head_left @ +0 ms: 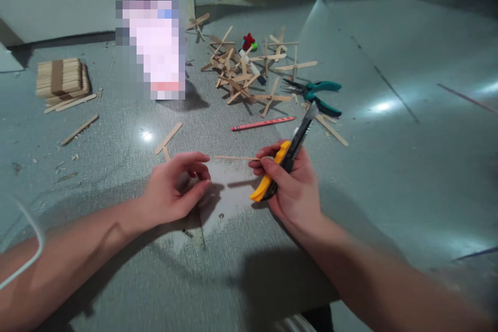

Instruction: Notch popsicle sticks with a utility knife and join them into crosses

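My right hand [293,181] is closed around a yellow and black utility knife [284,163], whose tip points up and away toward the pliers. The same hand's fingertips pinch one end of a thin wooden stick [235,158] that lies flat and reaches left. My left hand [177,187] rests on the grey table surface [116,176] with its fingers curled and apart; I see nothing held in it. Its fingertips sit just left of the stick's free end.
A pile of glued stick crosses [241,75] lies beyond the hands, with teal-handled pliers [319,96] and a red pencil [262,124] beside it. A stack of sticks [62,78] sits at the far left. A red-capped bottle [153,36] stands behind. Loose sticks [168,138] are scattered.
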`<control>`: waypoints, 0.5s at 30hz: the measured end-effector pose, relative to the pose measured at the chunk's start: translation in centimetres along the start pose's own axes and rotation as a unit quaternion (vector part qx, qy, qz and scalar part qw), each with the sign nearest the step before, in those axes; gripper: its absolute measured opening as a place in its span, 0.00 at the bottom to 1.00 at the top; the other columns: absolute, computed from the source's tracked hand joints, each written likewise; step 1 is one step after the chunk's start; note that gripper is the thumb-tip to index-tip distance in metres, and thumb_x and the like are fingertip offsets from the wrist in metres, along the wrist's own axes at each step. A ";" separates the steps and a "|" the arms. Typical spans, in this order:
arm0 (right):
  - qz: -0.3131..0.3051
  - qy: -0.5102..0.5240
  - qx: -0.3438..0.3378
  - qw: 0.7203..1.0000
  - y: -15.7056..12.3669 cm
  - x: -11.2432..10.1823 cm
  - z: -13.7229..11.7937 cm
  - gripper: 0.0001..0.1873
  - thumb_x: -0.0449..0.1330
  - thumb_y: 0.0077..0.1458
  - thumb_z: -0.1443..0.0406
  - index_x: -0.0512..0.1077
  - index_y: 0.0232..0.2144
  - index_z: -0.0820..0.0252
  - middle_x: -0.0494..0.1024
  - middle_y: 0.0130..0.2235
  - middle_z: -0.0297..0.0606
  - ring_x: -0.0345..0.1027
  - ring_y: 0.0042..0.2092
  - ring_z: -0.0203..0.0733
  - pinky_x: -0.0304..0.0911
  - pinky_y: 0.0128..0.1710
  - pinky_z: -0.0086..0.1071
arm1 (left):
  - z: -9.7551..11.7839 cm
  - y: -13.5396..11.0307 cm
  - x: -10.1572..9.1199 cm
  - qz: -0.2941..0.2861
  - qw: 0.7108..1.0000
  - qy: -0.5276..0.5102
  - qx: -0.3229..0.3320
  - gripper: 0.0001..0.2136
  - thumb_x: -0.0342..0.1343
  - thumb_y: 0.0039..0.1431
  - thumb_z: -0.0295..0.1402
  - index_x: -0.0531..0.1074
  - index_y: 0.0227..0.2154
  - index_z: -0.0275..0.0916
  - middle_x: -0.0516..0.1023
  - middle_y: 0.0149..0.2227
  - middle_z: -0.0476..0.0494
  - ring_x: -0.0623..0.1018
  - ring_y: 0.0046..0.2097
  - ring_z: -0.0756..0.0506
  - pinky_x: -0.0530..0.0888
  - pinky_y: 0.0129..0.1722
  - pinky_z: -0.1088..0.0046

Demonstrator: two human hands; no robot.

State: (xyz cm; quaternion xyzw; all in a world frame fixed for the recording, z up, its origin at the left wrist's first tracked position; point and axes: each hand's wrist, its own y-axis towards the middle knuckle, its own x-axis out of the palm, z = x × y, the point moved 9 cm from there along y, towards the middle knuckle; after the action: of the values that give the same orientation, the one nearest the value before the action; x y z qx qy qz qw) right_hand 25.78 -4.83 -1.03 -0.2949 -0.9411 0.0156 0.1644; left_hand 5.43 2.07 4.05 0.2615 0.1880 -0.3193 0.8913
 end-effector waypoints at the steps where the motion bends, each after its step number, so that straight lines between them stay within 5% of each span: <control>1: 0.008 0.001 0.005 1.000 0.2 -0.2 0.1 0.17 0.70 0.48 0.66 0.68 0.37 0.52 0.78 0.34 0.25 0.78 0.32 0.34 0.73 0.31 0.27 | 0.1 0.0 -0.3 0.012 1.000 0.016 0.013 0.19 0.58 0.60 0.26 0.66 0.54 0.42 0.81 0.34 0.49 0.81 0.34 0.50 0.78 0.37 0.72; 8: -0.004 0.008 0.000 1.000 0.6 0.0 0.1 0.17 0.70 0.45 0.64 0.68 0.36 0.54 0.77 0.33 0.26 0.78 0.33 0.34 0.72 0.31 0.26 | 1.1 -0.3 -1.4 0.052 0.974 0.192 0.113 0.09 0.55 0.60 0.29 0.73 0.43 0.41 0.80 0.31 0.48 0.79 0.32 0.48 0.75 0.34 0.69; 12: -0.027 0.008 -0.003 1.000 0.0 0.6 0.1 0.17 0.71 0.45 0.63 0.68 0.35 0.55 0.77 0.33 0.26 0.78 0.33 0.35 0.73 0.32 0.28 | 0.1 -1.2 -4.0 0.039 0.942 0.328 0.060 0.06 0.56 0.64 0.34 0.75 0.41 0.41 0.79 0.33 0.47 0.78 0.34 0.48 0.75 0.37 0.68; 15: -0.043 0.007 -0.007 0.999 -0.3 0.9 0.3 0.18 0.70 0.44 0.63 0.67 0.36 0.54 0.77 0.33 0.27 0.78 0.33 0.36 0.73 0.32 0.29 | -0.8 -3.2 -8.1 0.043 0.912 0.408 -0.008 0.13 0.56 0.68 0.42 0.74 0.41 0.36 0.78 0.39 0.45 0.77 0.38 0.48 0.77 0.41 0.66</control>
State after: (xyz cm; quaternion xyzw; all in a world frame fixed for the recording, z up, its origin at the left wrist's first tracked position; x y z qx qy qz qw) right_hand 24.83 -4.52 -0.96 -0.2554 -0.9518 -0.0003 0.1697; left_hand -2.70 4.24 6.36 0.3693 0.5263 -0.1446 0.7521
